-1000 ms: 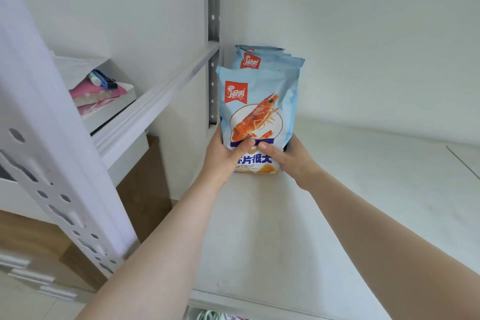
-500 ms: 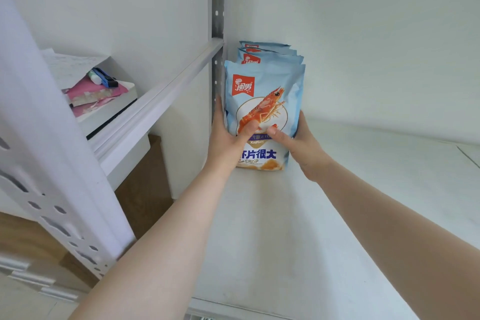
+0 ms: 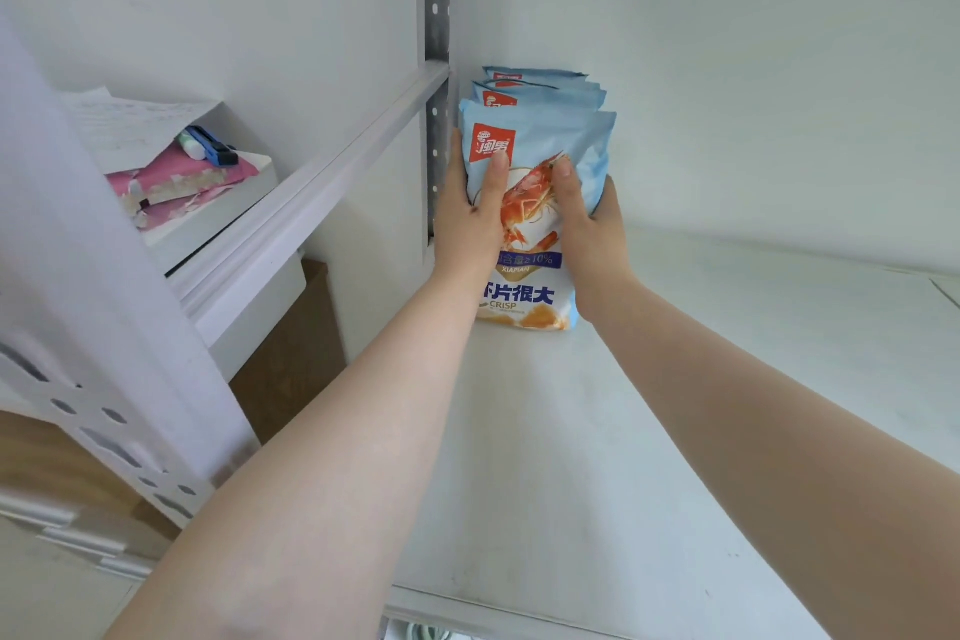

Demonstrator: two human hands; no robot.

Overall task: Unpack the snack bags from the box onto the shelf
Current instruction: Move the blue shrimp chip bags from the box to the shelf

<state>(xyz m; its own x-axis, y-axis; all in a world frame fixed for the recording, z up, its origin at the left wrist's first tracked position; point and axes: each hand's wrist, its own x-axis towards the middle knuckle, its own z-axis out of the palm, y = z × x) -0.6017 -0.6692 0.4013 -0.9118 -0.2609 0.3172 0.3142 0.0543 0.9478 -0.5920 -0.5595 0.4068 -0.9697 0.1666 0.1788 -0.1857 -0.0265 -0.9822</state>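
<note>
A light-blue shrimp-crisp snack bag [image 3: 535,140] stands upright at the back left corner of the white shelf [image 3: 597,431]. More bags of the same kind [image 3: 545,86] stand in a row behind it, against the wall. My left hand [image 3: 467,218] grips the front bag's left side, thumb across its face. My right hand [image 3: 592,224] grips its right side, thumb on the shrimp picture. The box is not in view.
A grey perforated upright post [image 3: 437,16] rises just left of the bags. A white shelf frame [image 3: 104,327] slants across the left. Beyond it, a white cabinet top carries papers, a pink packet [image 3: 176,182] and a blue tool [image 3: 210,148].
Both hands slid up the front bag's sides, from its lower part to its middle. The bag now stands pressed back against the row behind it.
</note>
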